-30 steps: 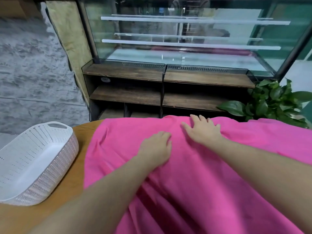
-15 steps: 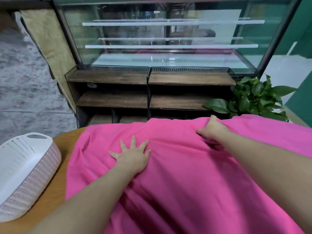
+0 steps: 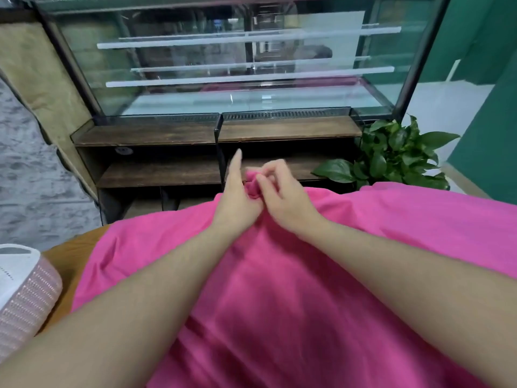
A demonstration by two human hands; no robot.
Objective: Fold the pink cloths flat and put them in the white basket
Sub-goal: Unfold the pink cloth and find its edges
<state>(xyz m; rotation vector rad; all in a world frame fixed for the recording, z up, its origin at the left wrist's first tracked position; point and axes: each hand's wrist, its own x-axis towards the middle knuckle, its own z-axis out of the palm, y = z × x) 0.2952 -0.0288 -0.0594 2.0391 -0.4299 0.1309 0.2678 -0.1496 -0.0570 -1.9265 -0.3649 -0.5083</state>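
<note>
From the head camera, a large pink cloth (image 3: 293, 289) lay spread over most of a wooden table (image 3: 72, 253), draping toward the person and off to the right. Both hands met at its far edge, in the middle. The right hand (image 3: 282, 197) had its fingers curled round a small bunch of fabric lifted off the table. The left hand (image 3: 237, 200) pressed against the same bunch from the other side, its thumb seemingly pinching the fold while one finger stuck out straight; how the rest of its fingers lay could not be told.

The white basket (image 3: 25, 292) stood at the table's left edge, well apart from the hands, only partly in view.

Beyond the table stood a glass display case (image 3: 237, 65) on dark wooden shelves (image 3: 156, 172), with a leafy plant (image 3: 391, 155) to the right.

The cloth looked light, soft and limp, likely to sag and wrinkle wherever unsupported. It would probably handle best taken by the far edge or its corners, hands spread apart, so that the fold fell straight.
</note>
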